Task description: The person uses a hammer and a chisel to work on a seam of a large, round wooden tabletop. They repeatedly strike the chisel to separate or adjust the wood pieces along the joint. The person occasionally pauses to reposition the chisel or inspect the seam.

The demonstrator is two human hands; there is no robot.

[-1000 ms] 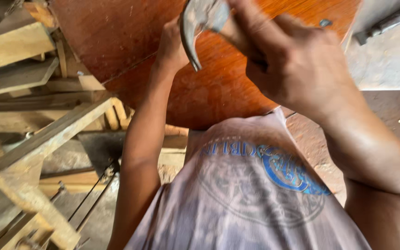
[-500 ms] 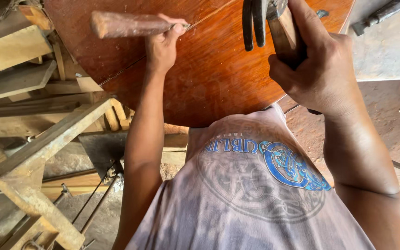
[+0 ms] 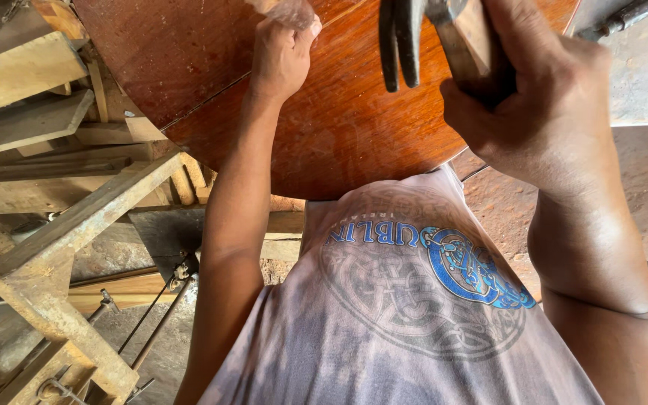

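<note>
- The right hand (image 3: 545, 112) is wrapped tight around the wooden handle of a claw hammer (image 3: 444, 37), fingers pressed together in a full fist grip. The dark steel claw points down toward the viewer; the striking face is cut off by the top edge of the view.
- Change: half a second ago the hammer stood at nearly the same place, a little further left and higher. A second ago it was tilted across the middle of the view. The swing has levelled off into a raised, steady hold.
- The left hand (image 3: 279, 56) is closed, fingertips pinching a blurred wooden piece (image 3: 286, 11) against the round tabletop (image 3: 324, 127). Half a second ago that piece lay in plain view as a short stick reaching left; now only its near end shows (the rest is out of frame or smeared by motion).
- Meaning, as a judgement: the left hand has reset the piece near the far part of the tabletop, and the hammer is poised above it, apart from it.
- Edges: the tabletop's curved near rim ends just above the grey shirt (image 3: 406, 300). A seam runs across the reddish-brown surface below the left hand.
- Open room: the polished surface between the two hands is bare. To the left, a rusty metal frame (image 3: 61, 247) and stacked timber (image 3: 24, 75) crowd close beside the rim. To the right lies a concrete floor (image 3: 639, 82).
</note>
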